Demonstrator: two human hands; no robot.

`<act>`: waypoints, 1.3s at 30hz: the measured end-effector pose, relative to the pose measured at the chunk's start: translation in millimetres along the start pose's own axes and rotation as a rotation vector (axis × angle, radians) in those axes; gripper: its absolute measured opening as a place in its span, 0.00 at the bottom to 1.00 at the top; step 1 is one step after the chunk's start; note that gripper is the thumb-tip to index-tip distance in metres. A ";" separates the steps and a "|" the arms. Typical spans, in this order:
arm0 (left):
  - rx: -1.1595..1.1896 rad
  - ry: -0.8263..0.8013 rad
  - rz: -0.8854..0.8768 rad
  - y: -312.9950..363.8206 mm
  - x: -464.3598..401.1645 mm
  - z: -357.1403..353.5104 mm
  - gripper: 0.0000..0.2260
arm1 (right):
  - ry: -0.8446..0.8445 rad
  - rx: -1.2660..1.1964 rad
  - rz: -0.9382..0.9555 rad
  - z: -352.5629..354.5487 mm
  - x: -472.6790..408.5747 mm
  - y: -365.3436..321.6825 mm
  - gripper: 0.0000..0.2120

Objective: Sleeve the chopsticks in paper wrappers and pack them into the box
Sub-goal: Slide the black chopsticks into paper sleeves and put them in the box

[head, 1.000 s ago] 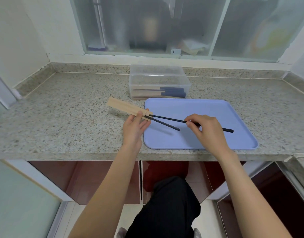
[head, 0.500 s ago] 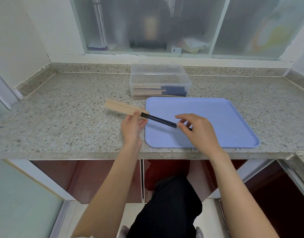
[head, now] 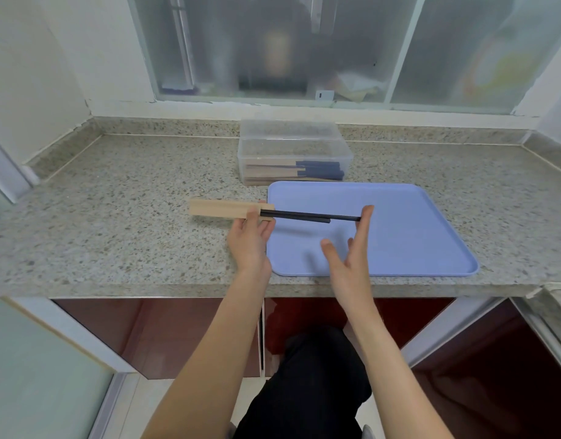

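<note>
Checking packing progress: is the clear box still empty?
No, the clear box already holds several sleeved chopsticks stacked inside.

Box (head: pixel 295 153) behind tray (head: pixel 431 236), on counter (head: pixel 114 191).

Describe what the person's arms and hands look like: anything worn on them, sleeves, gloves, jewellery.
Both forearms are bare up to the bottom edge of the head view, so no sleeves show. The left hand and right hand wear no gloves, and no rings, watch or bracelet are visible. Nails look short and unpainted, though motion blur softens the right hand. Dark trousers show below the counter.
</note>
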State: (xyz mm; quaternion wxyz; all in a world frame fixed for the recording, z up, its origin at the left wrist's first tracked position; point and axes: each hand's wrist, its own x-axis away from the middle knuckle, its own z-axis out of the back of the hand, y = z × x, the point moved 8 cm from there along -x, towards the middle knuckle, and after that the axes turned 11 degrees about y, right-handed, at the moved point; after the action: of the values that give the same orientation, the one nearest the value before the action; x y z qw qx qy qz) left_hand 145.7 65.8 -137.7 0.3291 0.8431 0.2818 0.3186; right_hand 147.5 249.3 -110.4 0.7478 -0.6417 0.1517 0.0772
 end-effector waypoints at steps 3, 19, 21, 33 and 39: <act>-0.016 -0.019 -0.008 -2.7 3.5 -3.9 0.09 | -0.056 0.135 0.079 -10.6 5.8 -4.1 0.40; -0.206 -0.167 -0.029 7.6 -8.1 -20.4 0.06 | 0.114 -0.279 -0.289 20.3 -44.6 18.4 0.09; -0.190 -0.137 -0.055 23.9 -24.9 -19.4 0.07 | 0.146 -0.334 -0.334 29.4 -60.3 19.6 0.08; -0.936 -0.347 -0.782 92.5 -116.1 -118.4 0.07 | 0.353 -0.379 -0.367 26.7 -215.0 17.8 0.03; -1.548 -0.569 -1.154 80.8 -157.4 -176.7 0.10 | 0.327 -0.251 -0.320 7.9 -281.5 38.0 0.09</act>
State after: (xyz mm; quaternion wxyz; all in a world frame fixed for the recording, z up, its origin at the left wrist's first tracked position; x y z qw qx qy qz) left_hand -61.0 -26.1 -31.2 0.9455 0.1765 0.2734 -0.0073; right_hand -128.4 285.7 -53.2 0.6304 -0.7493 0.1566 -0.1287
